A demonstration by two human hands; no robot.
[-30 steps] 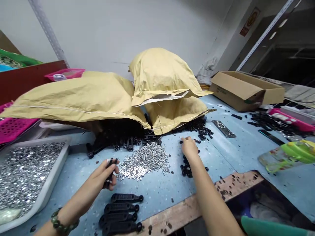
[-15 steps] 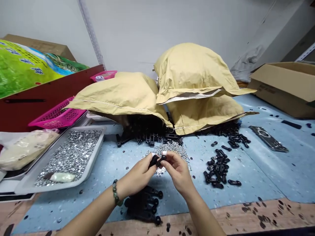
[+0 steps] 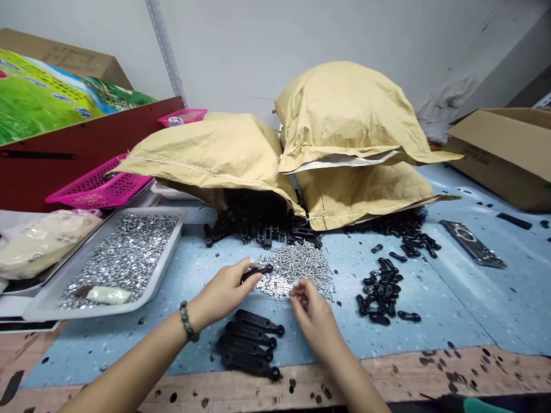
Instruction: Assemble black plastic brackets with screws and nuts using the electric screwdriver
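Note:
My left hand (image 3: 221,289) is closed on a long black plastic part (image 3: 257,271), holding it just above the table at the near edge of a heap of small silver screws and nuts (image 3: 297,268). My right hand (image 3: 310,310) hovers low beside that heap, fingers curled and pinched; what they hold, if anything, is too small to see. Several finished-looking black parts (image 3: 252,343) lie in a row in front of my hands. A loose pile of small black links (image 3: 383,289) lies to the right.
A grey tray of silver nuts (image 3: 170,255) stands at the left, with a pink basket (image 3: 97,189) behind it. Tan paper sacks (image 3: 344,126) cover more black parts at the back. A cardboard box (image 3: 508,152) sits far right. The wooden table edge (image 3: 387,381) runs along the front.
My hands were together working one black piece half a second ago; now they have parted, the left keeping the black part, the right dropped toward the screw heap.

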